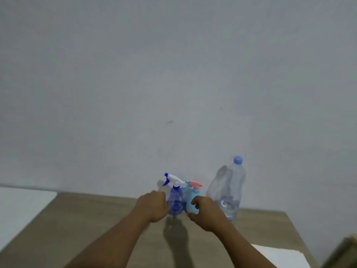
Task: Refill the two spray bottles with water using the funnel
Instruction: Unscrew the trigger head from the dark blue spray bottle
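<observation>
Two spray bottles stand side by side at the back of a wooden table (96, 219), against the wall. The dark blue translucent spray bottle (176, 200) has a white and blue trigger head. The light blue spray bottle (191, 202) has a pink trigger head. My left hand (152, 206) is curled at the left side of the dark blue bottle and touches it. My right hand (204, 213) reaches the light blue bottle, fingers curled round its lower right side. No funnel shows in this view.
A large clear water bottle (228, 192) with a blue cap stands right of the spray bottles, holding some water at its bottom. A white surface (17, 206) lies at the left. White paper (280, 256) lies at the front right, with a brownish object at the corner.
</observation>
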Demonstrator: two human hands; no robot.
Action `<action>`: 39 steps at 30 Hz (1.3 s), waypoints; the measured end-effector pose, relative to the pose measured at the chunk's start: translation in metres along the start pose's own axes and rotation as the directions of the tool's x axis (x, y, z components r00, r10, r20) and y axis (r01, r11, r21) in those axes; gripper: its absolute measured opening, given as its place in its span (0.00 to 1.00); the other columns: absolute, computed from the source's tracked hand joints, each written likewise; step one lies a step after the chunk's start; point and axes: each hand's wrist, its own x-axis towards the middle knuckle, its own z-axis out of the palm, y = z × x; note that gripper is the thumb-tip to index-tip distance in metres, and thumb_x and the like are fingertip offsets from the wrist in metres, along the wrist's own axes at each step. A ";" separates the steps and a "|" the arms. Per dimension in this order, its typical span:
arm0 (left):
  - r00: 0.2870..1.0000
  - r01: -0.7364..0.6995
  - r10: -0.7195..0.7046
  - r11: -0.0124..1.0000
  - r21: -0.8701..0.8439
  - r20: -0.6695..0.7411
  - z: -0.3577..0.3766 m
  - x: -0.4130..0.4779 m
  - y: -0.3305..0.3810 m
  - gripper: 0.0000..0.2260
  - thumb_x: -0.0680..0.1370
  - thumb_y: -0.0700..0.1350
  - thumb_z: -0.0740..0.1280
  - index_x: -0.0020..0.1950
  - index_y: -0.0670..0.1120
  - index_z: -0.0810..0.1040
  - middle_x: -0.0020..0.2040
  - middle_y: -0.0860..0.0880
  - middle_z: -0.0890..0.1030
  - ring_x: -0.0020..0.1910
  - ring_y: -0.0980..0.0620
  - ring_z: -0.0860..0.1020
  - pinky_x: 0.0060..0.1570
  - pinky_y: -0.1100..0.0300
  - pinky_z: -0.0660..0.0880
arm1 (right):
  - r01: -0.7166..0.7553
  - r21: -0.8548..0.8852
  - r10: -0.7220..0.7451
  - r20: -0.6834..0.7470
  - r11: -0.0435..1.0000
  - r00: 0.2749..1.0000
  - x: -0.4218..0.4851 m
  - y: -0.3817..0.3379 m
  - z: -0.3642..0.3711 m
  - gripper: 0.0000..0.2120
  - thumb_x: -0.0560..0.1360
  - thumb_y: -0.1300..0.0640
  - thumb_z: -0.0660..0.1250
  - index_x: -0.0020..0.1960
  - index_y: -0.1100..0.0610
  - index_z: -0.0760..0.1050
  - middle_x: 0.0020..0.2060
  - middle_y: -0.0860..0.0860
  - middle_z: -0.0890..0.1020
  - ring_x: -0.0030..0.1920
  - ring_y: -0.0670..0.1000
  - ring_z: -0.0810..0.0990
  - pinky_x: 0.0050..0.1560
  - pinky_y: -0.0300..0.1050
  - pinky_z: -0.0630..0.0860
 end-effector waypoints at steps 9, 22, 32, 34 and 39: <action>0.999 0.004 0.006 0.983 -0.186 0.051 0.084 0.086 -0.031 0.14 0.77 0.53 0.64 0.60 0.48 0.74 0.56 0.48 0.80 0.52 0.47 0.79 0.48 0.56 0.75 | -0.032 0.323 0.047 -0.037 0.946 0.998 0.076 0.027 0.108 0.07 0.80 0.60 0.62 0.56 0.54 0.75 0.51 0.50 0.80 0.50 0.49 0.79 0.51 0.40 0.74; 0.998 -0.060 0.069 0.892 -0.449 0.004 0.161 0.157 -0.063 0.28 0.72 0.58 0.61 0.72 0.64 0.59 0.62 0.54 0.78 0.56 0.47 0.80 0.53 0.46 0.78 | 0.031 0.505 0.031 -0.114 0.863 0.993 0.122 0.040 0.147 0.19 0.80 0.69 0.57 0.64 0.50 0.69 0.55 0.47 0.78 0.50 0.33 0.77 0.48 0.22 0.70; 0.994 -0.077 0.020 0.811 -0.580 -0.104 0.159 0.024 -0.024 0.23 0.75 0.50 0.72 0.69 0.52 0.72 0.59 0.56 0.79 0.54 0.58 0.77 0.45 0.81 0.65 | 0.085 0.607 0.053 -0.205 0.790 0.977 -0.001 0.037 0.147 0.32 0.79 0.71 0.60 0.60 0.31 0.70 0.55 0.24 0.77 0.56 0.34 0.79 0.53 0.28 0.74; 0.995 -0.077 0.022 0.799 -0.596 -0.098 0.162 0.001 -0.014 0.23 0.76 0.49 0.72 0.69 0.50 0.72 0.59 0.55 0.79 0.52 0.61 0.75 0.47 0.82 0.64 | 0.080 0.599 0.062 -0.212 0.796 0.975 -0.025 0.044 0.151 0.34 0.79 0.70 0.61 0.62 0.28 0.69 0.57 0.24 0.76 0.57 0.38 0.80 0.57 0.35 0.77; 0.994 -0.075 0.015 0.797 -0.599 -0.104 0.173 -0.047 0.004 0.23 0.76 0.47 0.72 0.69 0.46 0.72 0.61 0.52 0.78 0.57 0.57 0.75 0.52 0.82 0.62 | 0.048 0.620 0.099 -0.201 0.783 0.975 -0.073 0.057 0.161 0.23 0.80 0.64 0.62 0.66 0.39 0.69 0.60 0.36 0.79 0.59 0.44 0.81 0.60 0.51 0.79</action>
